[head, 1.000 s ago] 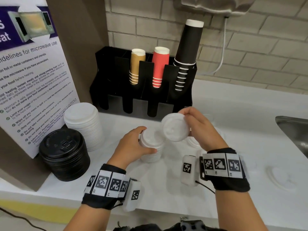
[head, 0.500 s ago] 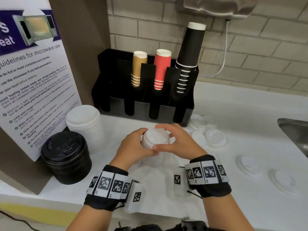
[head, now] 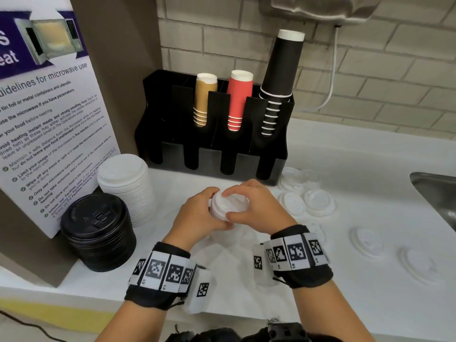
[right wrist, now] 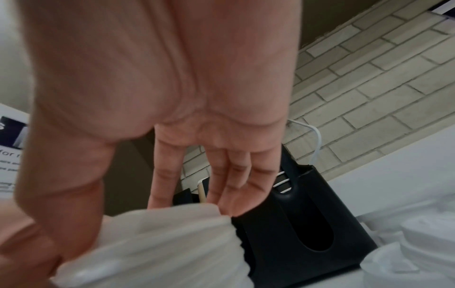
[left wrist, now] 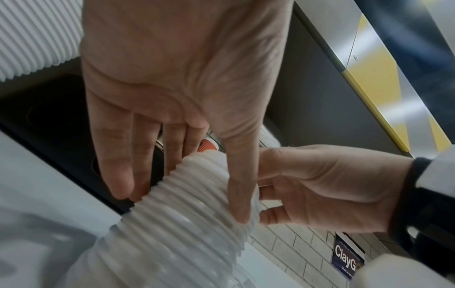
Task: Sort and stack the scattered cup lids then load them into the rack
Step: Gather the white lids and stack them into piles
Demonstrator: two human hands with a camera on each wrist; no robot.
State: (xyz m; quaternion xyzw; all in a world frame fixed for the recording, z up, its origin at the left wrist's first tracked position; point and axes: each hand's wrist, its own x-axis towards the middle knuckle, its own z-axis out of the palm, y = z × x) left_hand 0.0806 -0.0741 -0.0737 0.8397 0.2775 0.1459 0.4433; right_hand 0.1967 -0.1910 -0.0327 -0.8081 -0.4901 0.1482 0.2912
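Lids (head: 228, 206) stand stacked on the counter (head: 345, 280) before the rack (head: 214, 154); left hand (head: 197, 218) grips the stack's side, right hand (head: 251, 206) pinches its top. Light, slippery plastic likely; hold the ribbed sides.

A white counter (head: 357, 154). On it, a black rack (head: 214, 154) at the back by the wall. A tall pile of white lids (head: 125, 186) and a pile of black lids (head: 98, 233) on the left. Loose white lids (head: 318, 202) scattered flat on the right.
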